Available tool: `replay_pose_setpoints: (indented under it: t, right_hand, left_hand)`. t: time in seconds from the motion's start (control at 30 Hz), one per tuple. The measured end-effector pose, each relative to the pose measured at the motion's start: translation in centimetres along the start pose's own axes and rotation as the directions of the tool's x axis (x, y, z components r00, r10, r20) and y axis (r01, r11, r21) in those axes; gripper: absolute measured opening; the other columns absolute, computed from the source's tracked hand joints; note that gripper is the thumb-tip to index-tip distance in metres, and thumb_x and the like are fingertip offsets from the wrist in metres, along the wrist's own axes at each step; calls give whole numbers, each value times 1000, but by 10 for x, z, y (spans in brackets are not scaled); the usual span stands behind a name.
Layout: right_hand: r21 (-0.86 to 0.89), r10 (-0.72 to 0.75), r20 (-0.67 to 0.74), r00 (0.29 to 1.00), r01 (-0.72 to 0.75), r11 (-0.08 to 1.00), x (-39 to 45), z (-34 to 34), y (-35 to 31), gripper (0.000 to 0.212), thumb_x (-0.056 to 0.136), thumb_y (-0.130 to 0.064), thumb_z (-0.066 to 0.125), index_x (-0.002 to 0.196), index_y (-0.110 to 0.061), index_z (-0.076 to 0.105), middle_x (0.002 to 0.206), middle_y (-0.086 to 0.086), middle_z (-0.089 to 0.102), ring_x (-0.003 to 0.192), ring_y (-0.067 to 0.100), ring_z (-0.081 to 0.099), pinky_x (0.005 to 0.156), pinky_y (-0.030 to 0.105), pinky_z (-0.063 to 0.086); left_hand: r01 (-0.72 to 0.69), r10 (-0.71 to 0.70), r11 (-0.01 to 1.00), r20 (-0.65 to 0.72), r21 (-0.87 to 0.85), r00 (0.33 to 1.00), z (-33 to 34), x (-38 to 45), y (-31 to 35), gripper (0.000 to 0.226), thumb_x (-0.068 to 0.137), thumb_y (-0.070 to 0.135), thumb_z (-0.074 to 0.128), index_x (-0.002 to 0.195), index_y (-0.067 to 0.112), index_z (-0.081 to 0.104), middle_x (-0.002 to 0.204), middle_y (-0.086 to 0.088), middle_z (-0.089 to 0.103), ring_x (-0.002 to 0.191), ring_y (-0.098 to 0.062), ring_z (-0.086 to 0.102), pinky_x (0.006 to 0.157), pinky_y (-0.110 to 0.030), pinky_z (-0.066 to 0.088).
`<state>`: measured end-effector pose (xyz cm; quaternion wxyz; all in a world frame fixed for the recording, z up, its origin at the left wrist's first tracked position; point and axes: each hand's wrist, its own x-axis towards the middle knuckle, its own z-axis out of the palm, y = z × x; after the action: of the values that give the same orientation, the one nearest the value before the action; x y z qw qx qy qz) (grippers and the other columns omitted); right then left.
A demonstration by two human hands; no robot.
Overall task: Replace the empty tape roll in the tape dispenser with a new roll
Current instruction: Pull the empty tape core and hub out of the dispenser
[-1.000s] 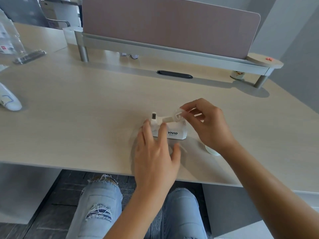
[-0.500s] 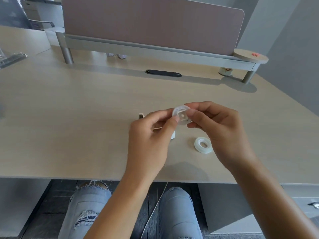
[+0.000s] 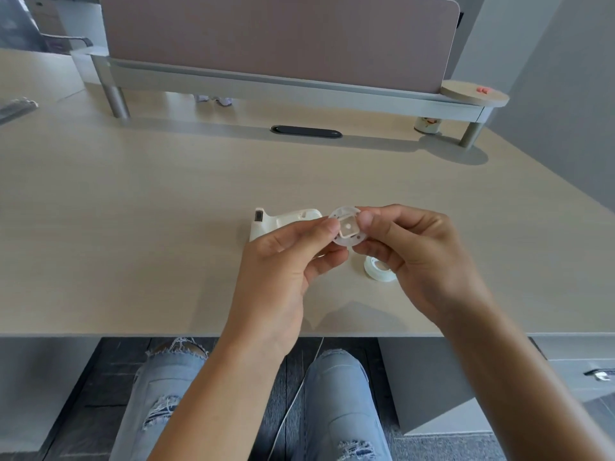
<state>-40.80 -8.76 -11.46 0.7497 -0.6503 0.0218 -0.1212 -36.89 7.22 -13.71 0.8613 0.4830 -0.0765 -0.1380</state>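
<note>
Both hands hold a small round white plastic spool (image 3: 346, 227) above the desk, its flat face with a square hub turned toward me. My left hand (image 3: 283, 261) pinches its left edge and my right hand (image 3: 412, 254) pinches its right edge. Behind my left hand stands the white tape dispenser (image 3: 283, 221), its cutter end to the left and its lower part hidden by my fingers. A new roll of clear tape (image 3: 379, 267) lies flat on the desk under my right hand, partly covered by it.
The pale wooden desk (image 3: 133, 211) has a black cable slot (image 3: 306, 131) further back and a raised grey shelf with a pink screen (image 3: 276, 84) behind it. A small cup (image 3: 427, 124) stands under the shelf at right. The desk's front edge is just below my wrists.
The spool came out of the dispenser and up between both hands. My left hand left the dispenser and took the spool's left edge. The dispenser now shows more behind my fingers.
</note>
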Motion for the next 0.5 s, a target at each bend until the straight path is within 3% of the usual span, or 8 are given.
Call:
replay_pose_setpoints:
  t: [0.23, 0.37, 0.5]
  right_hand:
    - [98, 58, -15, 998, -56, 994, -2, 3, 3, 20, 68, -26, 83, 80, -10, 83, 89, 16, 80, 85, 26, 72, 74, 26, 61]
    - [126, 97, -26, 995, -93, 988, -2, 5, 5, 26, 66, -27, 84, 83, -7, 82, 99, 27, 72, 86, 27, 70, 73, 25, 61]
    - [176, 146, -32, 989, -138, 975, -3, 5, 6, 25, 67, -26, 83, 84, -7, 82, 104, 28, 69, 87, 27, 66, 71, 24, 61]
  left_hand:
    - [25, -27, 998, -28, -65, 999, 3, -2, -3, 9, 74, 14, 77, 74, 5, 80, 79, -8, 79, 72, -16, 71, 70, -25, 62]
    - [26, -29, 997, -41, -67, 999, 5, -2, -4, 13, 83, 9, 75, 72, 7, 80, 78, -8, 78, 72, -15, 72, 70, -25, 62]
    - [2, -5, 999, -52, -54, 999, 5, -3, -5, 8, 77, 14, 77, 72, 8, 81, 75, -7, 77, 68, -16, 68, 70, -26, 62]
